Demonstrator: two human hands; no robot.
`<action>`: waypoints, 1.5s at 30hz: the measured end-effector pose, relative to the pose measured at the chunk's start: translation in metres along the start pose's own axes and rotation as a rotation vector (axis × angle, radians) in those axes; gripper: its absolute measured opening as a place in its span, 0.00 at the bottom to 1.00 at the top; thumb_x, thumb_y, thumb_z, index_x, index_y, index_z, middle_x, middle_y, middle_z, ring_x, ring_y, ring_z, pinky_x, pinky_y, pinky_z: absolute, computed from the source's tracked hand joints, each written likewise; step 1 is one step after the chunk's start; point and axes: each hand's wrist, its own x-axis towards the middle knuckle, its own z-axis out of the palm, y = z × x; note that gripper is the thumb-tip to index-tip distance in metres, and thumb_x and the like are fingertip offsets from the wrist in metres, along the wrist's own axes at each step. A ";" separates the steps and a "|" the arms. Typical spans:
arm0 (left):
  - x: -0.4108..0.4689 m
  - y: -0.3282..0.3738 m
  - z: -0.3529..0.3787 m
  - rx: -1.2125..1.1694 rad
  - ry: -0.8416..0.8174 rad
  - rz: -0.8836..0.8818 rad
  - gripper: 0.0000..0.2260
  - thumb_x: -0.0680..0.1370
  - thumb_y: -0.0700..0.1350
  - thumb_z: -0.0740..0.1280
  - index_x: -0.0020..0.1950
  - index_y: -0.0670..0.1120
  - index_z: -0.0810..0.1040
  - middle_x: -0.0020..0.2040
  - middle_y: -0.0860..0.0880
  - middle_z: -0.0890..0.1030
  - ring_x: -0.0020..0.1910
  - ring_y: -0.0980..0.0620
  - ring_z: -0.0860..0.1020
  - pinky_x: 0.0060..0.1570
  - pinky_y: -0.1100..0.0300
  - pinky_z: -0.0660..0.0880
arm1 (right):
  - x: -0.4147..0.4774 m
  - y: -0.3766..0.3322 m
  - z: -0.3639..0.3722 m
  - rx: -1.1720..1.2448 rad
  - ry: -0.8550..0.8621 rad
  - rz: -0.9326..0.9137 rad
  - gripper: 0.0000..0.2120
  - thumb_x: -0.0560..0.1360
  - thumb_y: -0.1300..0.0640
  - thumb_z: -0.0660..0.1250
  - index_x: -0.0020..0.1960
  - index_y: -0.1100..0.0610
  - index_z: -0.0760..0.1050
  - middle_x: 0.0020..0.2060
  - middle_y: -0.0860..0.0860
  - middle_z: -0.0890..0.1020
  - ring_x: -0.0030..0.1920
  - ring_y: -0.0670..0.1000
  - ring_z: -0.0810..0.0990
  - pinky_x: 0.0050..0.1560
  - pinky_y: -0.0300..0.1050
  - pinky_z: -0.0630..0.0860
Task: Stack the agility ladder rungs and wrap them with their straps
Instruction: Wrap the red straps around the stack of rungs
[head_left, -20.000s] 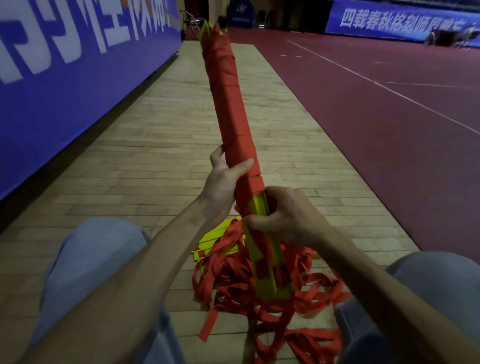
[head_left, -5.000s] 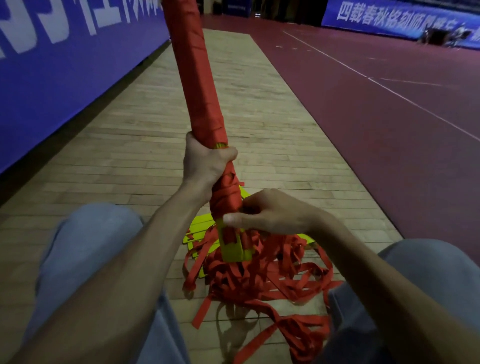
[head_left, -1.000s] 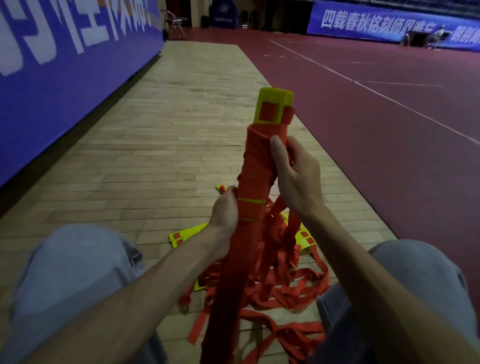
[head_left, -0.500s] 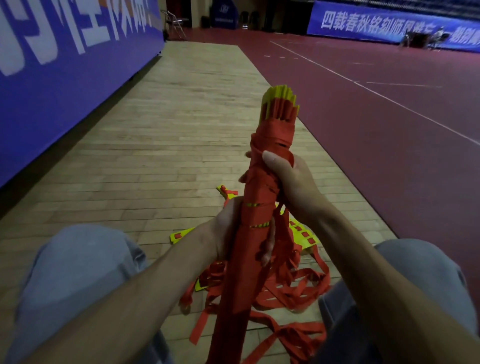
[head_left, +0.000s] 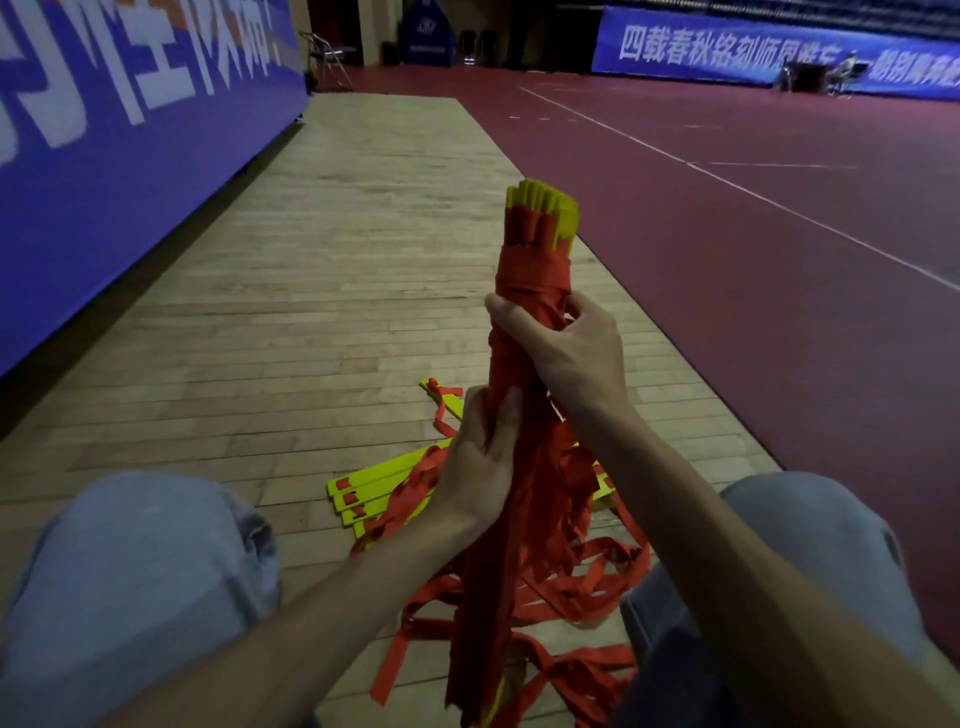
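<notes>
So the wrapped bundle of rungs (head_left: 524, 395) is held upright in the middle of the frame, yellow rung ends (head_left: 543, 200) poking out at the top, red strap wound tight around nearly the whole length. The right hand (head_left: 569, 353) is clamped around the bundle just below the top band of wraps, thumb laid across the front. The left hand (head_left: 480, 467) is closed on it a bit lower, fingers curled around the strap layers.

Looks like the wrapping step is being finished near the top end, judging by how little yellow is left showing. A second stack of yellow rungs (head_left: 374, 493) is lying flat on the wooden floor (head_left: 311, 312) at lower centre, tangled in a loose pile of red straps (head_left: 587, 577), so that lot is not bundled yet.

Next, the strap tail probably needs to be tucked or tied off under tension, otherwise the coils could slacken. Where that tail sits can't be made out here.
</notes>
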 end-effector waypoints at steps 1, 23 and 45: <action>0.001 0.000 -0.001 -0.011 0.030 0.027 0.19 0.75 0.68 0.53 0.58 0.60 0.70 0.50 0.60 0.80 0.47 0.73 0.76 0.47 0.77 0.70 | -0.001 0.001 0.002 -0.044 -0.005 -0.032 0.25 0.60 0.31 0.73 0.45 0.50 0.80 0.38 0.48 0.85 0.40 0.47 0.85 0.46 0.53 0.83; 0.020 0.025 -0.044 -0.510 -0.432 -0.507 0.37 0.72 0.74 0.56 0.48 0.41 0.83 0.39 0.38 0.84 0.35 0.41 0.83 0.39 0.50 0.82 | -0.006 -0.003 -0.005 0.267 -0.221 -0.021 0.09 0.70 0.51 0.74 0.45 0.56 0.79 0.34 0.48 0.84 0.36 0.48 0.83 0.37 0.43 0.80; 0.022 0.042 -0.076 -0.351 -0.025 -0.245 0.17 0.64 0.45 0.79 0.48 0.38 0.82 0.28 0.50 0.76 0.24 0.51 0.73 0.26 0.62 0.71 | 0.000 0.000 -0.031 -0.050 -0.541 -0.119 0.07 0.71 0.67 0.74 0.48 0.64 0.79 0.40 0.63 0.82 0.41 0.58 0.83 0.45 0.53 0.79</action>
